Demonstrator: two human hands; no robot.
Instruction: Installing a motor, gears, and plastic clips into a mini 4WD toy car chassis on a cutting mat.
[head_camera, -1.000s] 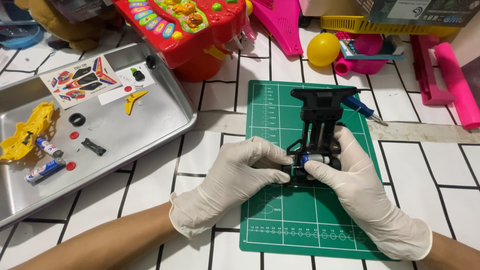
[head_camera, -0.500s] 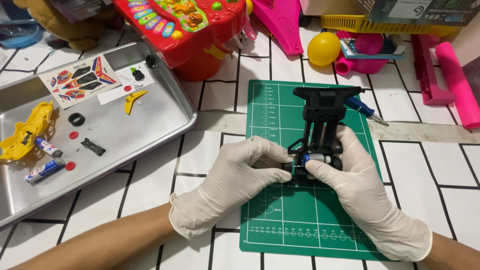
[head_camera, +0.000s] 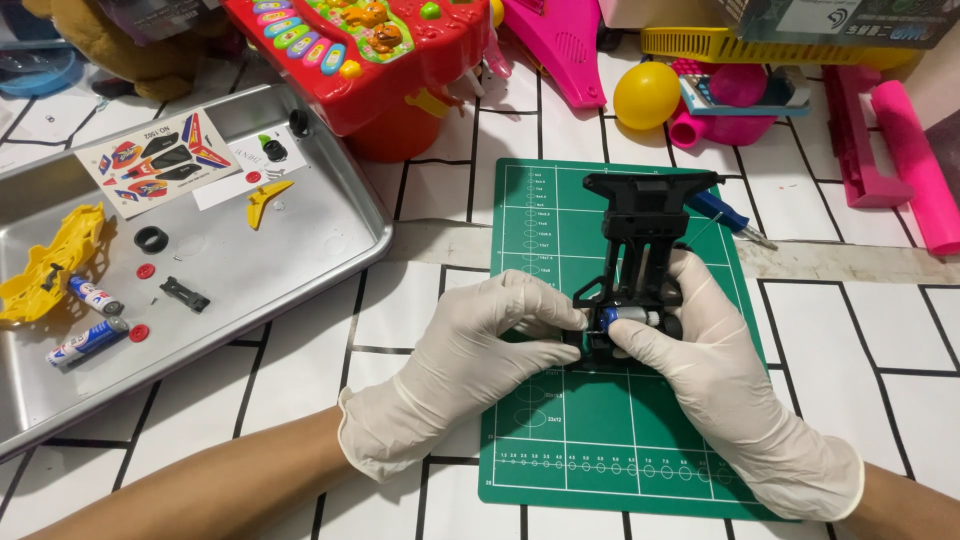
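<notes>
Hidden or cut off around the two-handed grip

The black toy car chassis (head_camera: 640, 262) has its near end covered by both gloved hands; the small motor (head_camera: 630, 317) shows only partly betw. left hand (head_camera: 470, 365) thumb and right hand (head_camera: 722, 380) fingers, so how it's seated can't be told. Blue screwdriver (head_camera: 722, 215), just beyond the right hand: handle partly behind chassis. Far left of grip, metal tray (head_camera: 300, 262) is cut by frame edge. Small bits in tray too tiny to identify. Toys beyond are cropped at top.

Both gloved hands grip black toy car chassis (head_camera: 640, 262) on green cutting mat (head_camera: 560, 440) — left hand (head_camera: 470, 365) at its near-left edge, right hand (head_camera: 725, 385) pinching small motor (head_camera: 630, 317) — blue screwdriver (head_camera: 725, 217) just beyond.
</notes>
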